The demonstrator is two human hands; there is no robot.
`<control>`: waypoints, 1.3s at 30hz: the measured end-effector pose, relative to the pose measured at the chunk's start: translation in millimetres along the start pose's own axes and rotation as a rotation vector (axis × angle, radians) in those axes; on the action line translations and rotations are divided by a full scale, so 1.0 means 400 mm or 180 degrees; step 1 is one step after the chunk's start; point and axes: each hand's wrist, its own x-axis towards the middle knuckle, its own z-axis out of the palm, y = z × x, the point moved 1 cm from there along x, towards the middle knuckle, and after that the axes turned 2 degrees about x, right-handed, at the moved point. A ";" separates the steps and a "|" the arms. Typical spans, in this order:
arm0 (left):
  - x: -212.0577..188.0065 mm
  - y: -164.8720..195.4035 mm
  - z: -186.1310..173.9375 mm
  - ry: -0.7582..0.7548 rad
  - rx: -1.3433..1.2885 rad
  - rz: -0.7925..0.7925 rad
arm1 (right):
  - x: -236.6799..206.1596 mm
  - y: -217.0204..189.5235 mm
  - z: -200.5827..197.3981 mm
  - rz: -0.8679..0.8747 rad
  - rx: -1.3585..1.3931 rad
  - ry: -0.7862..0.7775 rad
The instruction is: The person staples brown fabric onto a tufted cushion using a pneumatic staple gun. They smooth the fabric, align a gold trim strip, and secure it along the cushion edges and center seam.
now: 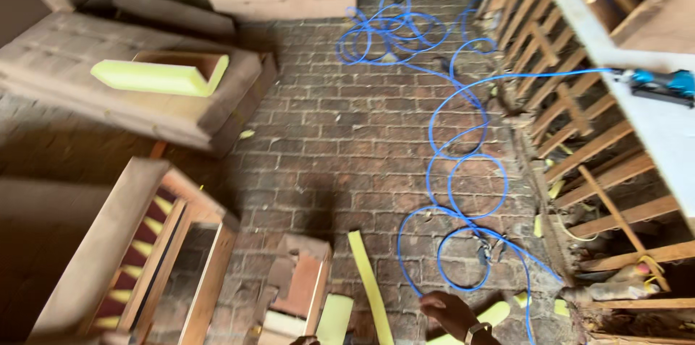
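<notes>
I see right hand (450,312) at 6 o'clock, finger state unclear, near one long, flat yellow foam strip (370,285) and one coiled blue hose (452,171).

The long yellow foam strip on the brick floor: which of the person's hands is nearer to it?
Probably the right. The right hand is just right of the foam strip, not touching. Only a sliver at the bottom edge may be the left hand, further left.

A hand (449,312) hangs above foam strips (371,283) beside a blue hose (463,164).
</notes>
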 end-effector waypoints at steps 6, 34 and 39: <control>0.082 0.371 0.048 -0.0409 0.0500 0.0037 | 0.132 -0.247 -0.209 -0.0224 0.0157 0.0466; -0.076 1.362 0.753 -0.3319 0.0609 0.1840 | -0.257 -0.251 -0.419 -0.0559 0.3295 0.4374; -0.436 1.087 0.936 -0.4767 0.0565 0.1973 | -0.401 -0.392 -0.340 -0.1314 0.2327 0.5111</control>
